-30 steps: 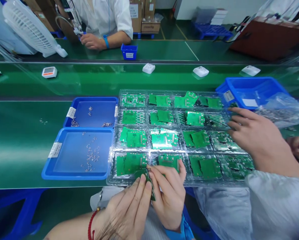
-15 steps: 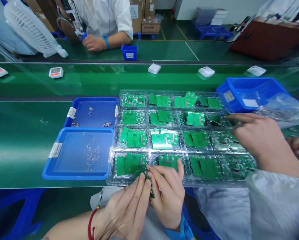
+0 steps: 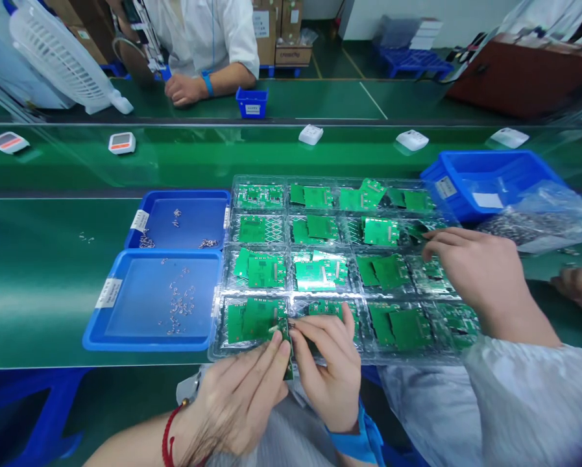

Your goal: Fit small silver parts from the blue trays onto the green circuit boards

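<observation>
My left hand [image 3: 244, 395], with a red cord at the wrist, grips a small green circuit board [image 3: 289, 366] held on edge. Closed in a pinch, my right hand [image 3: 327, 363], with a blue wristband, has small metal parts [image 3: 291, 324] at its fingertips, against the board's upper end. Their exact shape is too small to tell. Both hands are over the front edge of a clear compartment tray [image 3: 213, 353]. Green boards [image 3: 264, 318] lie in its compartments, some overlapping.
Two blue trays [image 3: 89, 340] with small metal pieces stand to the left. A co-worker's hand [image 3: 480, 272] reaches into the clear tray from the right. Behind are a blue bin [image 3: 431, 188], a bag of metal parts [image 3: 538, 224] and white devices [image 3: 122, 143]. Another person sits opposite.
The board in my left hand has turned more upright, and my right fingers stay at its top. The co-worker's hand has shifted left. The white devices have moved right.
</observation>
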`<state>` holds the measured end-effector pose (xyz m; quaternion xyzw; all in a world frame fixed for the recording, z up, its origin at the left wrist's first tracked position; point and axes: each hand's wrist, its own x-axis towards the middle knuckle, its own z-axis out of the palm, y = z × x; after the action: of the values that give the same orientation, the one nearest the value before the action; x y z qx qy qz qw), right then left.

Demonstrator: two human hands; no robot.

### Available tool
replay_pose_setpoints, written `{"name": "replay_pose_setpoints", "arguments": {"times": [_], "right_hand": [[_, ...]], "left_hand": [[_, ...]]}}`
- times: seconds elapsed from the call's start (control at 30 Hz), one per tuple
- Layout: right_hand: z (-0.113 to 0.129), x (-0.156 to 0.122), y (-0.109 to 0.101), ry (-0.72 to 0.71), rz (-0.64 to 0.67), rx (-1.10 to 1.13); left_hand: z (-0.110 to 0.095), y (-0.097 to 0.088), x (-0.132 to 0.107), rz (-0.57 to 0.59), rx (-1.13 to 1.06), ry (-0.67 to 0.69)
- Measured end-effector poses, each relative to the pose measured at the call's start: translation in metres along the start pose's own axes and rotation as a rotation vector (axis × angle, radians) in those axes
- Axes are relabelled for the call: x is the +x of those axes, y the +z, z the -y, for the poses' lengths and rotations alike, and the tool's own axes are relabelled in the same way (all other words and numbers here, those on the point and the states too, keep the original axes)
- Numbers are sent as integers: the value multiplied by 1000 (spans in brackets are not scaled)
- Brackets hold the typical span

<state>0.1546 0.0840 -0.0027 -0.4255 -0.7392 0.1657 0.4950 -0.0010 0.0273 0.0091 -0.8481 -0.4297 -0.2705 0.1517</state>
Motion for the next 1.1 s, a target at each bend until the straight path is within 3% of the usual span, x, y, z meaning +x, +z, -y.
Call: {"name": "replay_pose_setpoints", "arguments": {"times": [0.17, 0.3, 0.53, 0.67, 0.87, 1.0, 1.1], "right_hand": [[-16, 9, -10, -96, 147, 115], [-23, 13, -14, -188, 235, 110], [-21, 13, -17, -157, 328, 248], [-20, 12, -15, -176, 389, 180], [-11, 13, -5, -275, 340, 58], [-9, 6, -1, -233, 298, 101], [-23, 3, -12, -191, 201, 134]], "left_hand": [[10, 1, -1, -64, -146, -90], [13, -4, 0, -57, -139, -28], [15, -14, 2, -29, -137, 2], [16, -9, -3, -58, -189, -18], [9, -8, -9, -9, -134, -98], [3, -12, -7, 22, -123, -67], [-1, -14, -4, 23, -84, -14]]}}
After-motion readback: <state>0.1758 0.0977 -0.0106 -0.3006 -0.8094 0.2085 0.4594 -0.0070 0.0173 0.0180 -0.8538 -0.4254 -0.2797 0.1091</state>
